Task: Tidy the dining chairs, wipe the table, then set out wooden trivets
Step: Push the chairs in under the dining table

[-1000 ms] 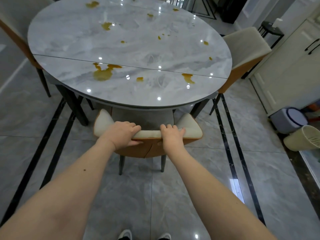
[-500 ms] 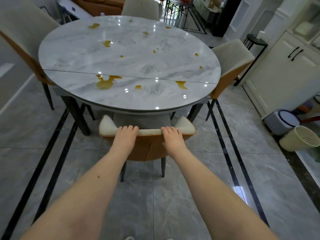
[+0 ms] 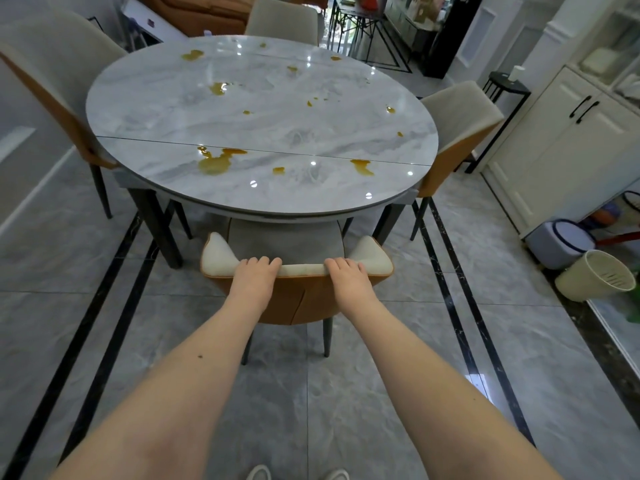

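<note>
Both hands hold the top of the near chair (image 3: 298,299). The left hand (image 3: 254,282) and right hand (image 3: 348,280) curl their fingers over its back, a tight grip, it seems. The seat sits tucked under the counter (image 3: 263,133), which has yellow spills (image 3: 216,162).

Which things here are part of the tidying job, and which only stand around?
Job: near chair, held by left hand and right hand; stained table; right chair.
Around: bin, cabinet, sofa.
</note>
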### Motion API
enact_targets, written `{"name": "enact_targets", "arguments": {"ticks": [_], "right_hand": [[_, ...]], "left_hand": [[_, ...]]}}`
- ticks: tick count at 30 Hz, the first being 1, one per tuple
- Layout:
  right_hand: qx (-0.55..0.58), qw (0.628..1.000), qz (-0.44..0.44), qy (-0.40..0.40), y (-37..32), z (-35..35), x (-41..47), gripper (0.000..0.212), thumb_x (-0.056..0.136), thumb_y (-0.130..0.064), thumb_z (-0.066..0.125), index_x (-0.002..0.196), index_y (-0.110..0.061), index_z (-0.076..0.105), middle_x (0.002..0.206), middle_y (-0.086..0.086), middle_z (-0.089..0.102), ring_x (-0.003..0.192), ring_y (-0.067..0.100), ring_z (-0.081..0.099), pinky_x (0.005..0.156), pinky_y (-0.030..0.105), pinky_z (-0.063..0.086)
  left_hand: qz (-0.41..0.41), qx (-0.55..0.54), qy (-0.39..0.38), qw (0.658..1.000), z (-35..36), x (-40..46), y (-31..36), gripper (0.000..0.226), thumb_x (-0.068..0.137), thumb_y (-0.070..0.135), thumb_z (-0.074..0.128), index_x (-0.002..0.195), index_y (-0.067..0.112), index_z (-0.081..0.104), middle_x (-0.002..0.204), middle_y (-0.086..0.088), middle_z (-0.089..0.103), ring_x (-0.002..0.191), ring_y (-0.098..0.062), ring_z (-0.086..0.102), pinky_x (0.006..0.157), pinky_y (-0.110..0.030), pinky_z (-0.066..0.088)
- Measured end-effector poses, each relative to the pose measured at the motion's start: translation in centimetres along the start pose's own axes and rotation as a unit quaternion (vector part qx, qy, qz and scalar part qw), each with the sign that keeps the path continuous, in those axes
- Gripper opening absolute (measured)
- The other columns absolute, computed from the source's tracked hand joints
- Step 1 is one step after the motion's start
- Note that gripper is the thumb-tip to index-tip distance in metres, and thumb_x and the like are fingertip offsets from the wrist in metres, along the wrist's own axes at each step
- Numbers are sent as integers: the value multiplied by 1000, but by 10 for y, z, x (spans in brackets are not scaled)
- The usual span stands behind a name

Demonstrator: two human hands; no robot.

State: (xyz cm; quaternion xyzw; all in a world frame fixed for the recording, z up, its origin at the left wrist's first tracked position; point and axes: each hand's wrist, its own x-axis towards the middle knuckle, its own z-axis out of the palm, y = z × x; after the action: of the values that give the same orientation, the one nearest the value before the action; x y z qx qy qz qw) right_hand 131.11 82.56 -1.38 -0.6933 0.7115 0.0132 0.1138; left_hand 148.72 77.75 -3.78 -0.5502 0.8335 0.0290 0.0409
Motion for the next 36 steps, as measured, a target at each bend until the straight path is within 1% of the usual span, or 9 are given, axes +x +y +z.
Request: {"name": "enact_targets", "arguments": {"ticks": [3,6,8,11,13,16,24,31,36], "right_hand": [[-9,1000,5,-13,1,-4,1,62,80,-1,65,133,-19,38,135,4,45,129,27,36,110,43,25],[-21,998,47,-45,0,-6,7,66,80,5,61,134,-23,35,139,5,39,137,33,25,111,61,14],[-30,994,81,-68,0,-6,14,64,80,9,58,132,-23,37,137,6,39,137,39,22,108,69,6],[-53,990,101,-87,-5,-4,25,58,78,10,58,124,-20,40,128,8,43,131,44,26,105,74,4],[-74,988,109,-81,-6,-1,27,56,78,9,58,122,-19,39,123,8,45,127,46,29,103,77,6],[-104,985,113,-74,-10,5,32,58,79,6,60,125,-20,37,123,10,45,127,51,28,101,78,8],[-111,986,105,-68,-3,-1,36,59,80,6,57,129,-19,35,125,10,44,128,49,27,103,76,10],[-106,985,98,-90,-1,-3,39,60,81,8,54,129,-19,33,125,11,42,130,49,24,103,76,6],[-45,992,63,-99,16,-5,41,49,87,-1,55,127,-24,38,127,7,44,130,37,31,106,73,2]], "left_hand": [[5,-1,-2,1000,0,-2,-1,35,90,13,57,121,18,41,115,-5,56,107,-24,52,92,-34,39],[21,-19,4,1000,-4,2,-6,26,95,21,52,119,16,44,115,-6,56,105,-23,52,88,-33,41],[23,-27,5,999,-4,3,-14,29,94,32,52,118,17,46,115,-4,57,105,-22,53,87,-33,42],[-14,-34,8,999,3,4,-26,38,91,49,50,113,18,48,111,-3,58,103,-23,54,87,-33,42],[-12,-34,11,999,5,5,-25,38,91,49,50,112,18,48,110,-3,59,102,-22,54,86,-33,42],[1,-33,21,999,7,7,-26,35,92,45,50,114,18,47,111,-3,59,101,-22,55,85,-33,43],[13,-13,41,999,7,15,-22,33,93,47,48,109,17,47,109,-2,60,99,-21,57,84,-31,41],[-15,-20,52,998,10,14,-20,33,90,49,51,103,19,47,104,0,61,94,-19,58,82,-30,43],[-16,-26,20,999,6,12,-19,42,87,50,57,110,16,46,108,-3,59,101,-21,56,88,-32,42]]}}
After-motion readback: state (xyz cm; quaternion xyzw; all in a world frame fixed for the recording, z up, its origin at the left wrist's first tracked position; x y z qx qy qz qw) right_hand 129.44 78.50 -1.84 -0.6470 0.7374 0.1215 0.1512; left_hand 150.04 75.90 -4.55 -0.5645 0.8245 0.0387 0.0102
